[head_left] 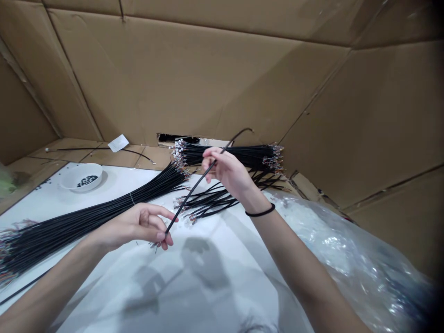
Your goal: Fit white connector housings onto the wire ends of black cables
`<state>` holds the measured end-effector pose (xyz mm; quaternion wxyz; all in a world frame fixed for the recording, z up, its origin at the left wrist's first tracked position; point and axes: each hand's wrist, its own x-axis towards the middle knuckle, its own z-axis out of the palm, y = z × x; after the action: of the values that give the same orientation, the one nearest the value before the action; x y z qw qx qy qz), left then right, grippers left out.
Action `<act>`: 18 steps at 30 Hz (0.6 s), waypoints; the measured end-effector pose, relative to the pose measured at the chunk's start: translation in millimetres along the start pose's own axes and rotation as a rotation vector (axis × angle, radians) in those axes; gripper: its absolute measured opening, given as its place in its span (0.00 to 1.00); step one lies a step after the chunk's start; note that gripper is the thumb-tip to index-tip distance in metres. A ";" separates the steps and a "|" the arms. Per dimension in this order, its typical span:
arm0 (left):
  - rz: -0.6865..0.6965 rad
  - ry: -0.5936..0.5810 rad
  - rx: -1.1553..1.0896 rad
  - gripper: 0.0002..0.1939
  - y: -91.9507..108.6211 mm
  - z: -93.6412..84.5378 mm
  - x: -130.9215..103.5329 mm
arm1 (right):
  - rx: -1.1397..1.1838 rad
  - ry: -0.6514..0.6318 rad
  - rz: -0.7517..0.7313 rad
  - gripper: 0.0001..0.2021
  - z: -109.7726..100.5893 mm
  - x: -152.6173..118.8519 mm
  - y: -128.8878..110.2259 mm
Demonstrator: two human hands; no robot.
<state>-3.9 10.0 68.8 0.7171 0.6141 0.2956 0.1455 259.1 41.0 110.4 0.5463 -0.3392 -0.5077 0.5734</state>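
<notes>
A single black cable (pixel 190 200) runs slantwise between my two hands above the white table. My left hand (pixel 145 225) pinches it near its lower end, where thin loose wires stick out under the fingers. Higher up, my right hand (pixel 227 172) is closed round the cable, and its far end curves away to the upper right. Behind my left hand lies a long tied bundle of black cables (pixel 100 215) with coloured wire ends. A smaller loose pile of cables (pixel 217 200) rests just beyond, between the hands.
Another stack of black cables (pixel 239 156) with white connectors lies against the cardboard wall (pixel 208 78). A white bowl (pixel 99 181) of small black parts stands at left, near a white label (pixel 118 143) and a lone cable. Clear plastic wrapping (pixel 340 249) covers the right side.
</notes>
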 end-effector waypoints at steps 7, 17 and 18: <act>0.089 0.020 0.463 0.08 14.1 43.4 6.9 | -0.357 -0.564 -0.086 0.09 68.7 -10.0 -18.7; 0.611 0.055 1.455 0.17 -39.0 109.8 2.0 | -0.598 -1.016 0.182 0.12 137.3 -7.8 17.9; 0.666 0.080 1.561 0.19 -44.3 111.4 5.1 | -0.579 -1.028 0.227 0.13 142.5 -8.4 24.9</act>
<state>60.3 -84.6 32.6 -0.0034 0.9822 0.1401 0.1250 119.1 5.6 121.5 0.0514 -0.2056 -0.8030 0.5570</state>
